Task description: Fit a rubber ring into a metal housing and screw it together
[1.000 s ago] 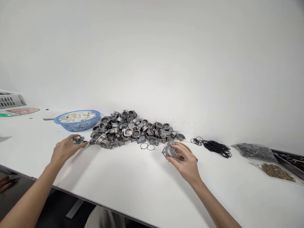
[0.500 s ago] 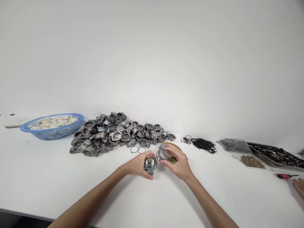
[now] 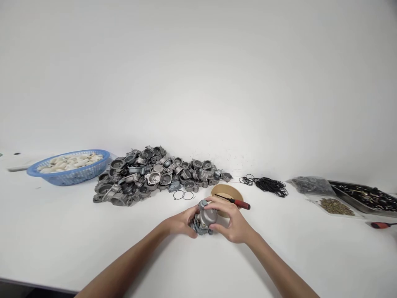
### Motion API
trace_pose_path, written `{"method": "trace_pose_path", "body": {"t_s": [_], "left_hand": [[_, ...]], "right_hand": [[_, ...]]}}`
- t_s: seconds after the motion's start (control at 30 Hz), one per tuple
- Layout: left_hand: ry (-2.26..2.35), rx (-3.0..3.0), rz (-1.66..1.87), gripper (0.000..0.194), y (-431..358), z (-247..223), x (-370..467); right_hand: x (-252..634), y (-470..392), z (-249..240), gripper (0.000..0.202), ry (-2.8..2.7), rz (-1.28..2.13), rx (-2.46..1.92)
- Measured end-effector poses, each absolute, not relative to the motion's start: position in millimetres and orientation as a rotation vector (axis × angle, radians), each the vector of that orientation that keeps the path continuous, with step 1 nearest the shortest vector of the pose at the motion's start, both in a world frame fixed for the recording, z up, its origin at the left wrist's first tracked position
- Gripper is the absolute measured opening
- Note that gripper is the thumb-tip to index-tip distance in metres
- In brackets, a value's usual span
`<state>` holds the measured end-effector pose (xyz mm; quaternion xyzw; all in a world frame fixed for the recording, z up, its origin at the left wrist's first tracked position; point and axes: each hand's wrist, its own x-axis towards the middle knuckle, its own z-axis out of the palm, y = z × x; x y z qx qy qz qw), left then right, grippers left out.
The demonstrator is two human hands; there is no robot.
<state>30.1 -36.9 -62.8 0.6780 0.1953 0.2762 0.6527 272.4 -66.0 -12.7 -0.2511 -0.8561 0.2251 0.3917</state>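
Note:
Both my hands meet at the table's middle around a grey metal carburetor body with a grey bowl cover set on top of it. My left hand grips the body from the left. My right hand presses the cover from the right. Just behind them stands a round tan dish with a red-handled screwdriver lying across its rim. Two loose black O-rings lie on the table in front of the metal pile.
A heap of grey metal castings lies behind my hands. A blue basket of white parts stands far left. Black O-rings, bags of small parts, brass pieces, a dark tray and another red-handled tool lie right.
My left hand brought a metal body from beside the pile to the middle. My right hand has set the cover onto it. The screwdriver now shows on the dish.

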Motion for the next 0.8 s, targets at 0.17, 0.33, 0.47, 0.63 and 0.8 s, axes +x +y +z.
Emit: {"method": "trace_pose_path", "body": {"t_s": [0.17, 0.33, 0.47, 0.63, 0.8], "left_hand": [[0.434, 1.574, 0.673, 0.089, -34, -72, 29], [0.459, 1.624, 0.696, 0.086, -32, -74, 31], [0.460, 1.634, 0.713, 0.083, -33, -76, 32], [0.446, 1.564, 0.685, 0.088, -37, -72, 32], [0.397, 1.524, 0.631, 0.094, -40, -65, 27]], "right_hand": [[270, -65, -17, 0.039, -2.218, 0.607, -0.621], [269, -63, -18, 0.039, -2.239, 0.598, -0.627], [265, -65, -18, 0.041, -2.274, 0.605, -0.618], [264, -69, -17, 0.043, -2.319, 0.581, -0.698], [266, -66, -20, 0.048, -2.365, 0.530, -0.787]]}}
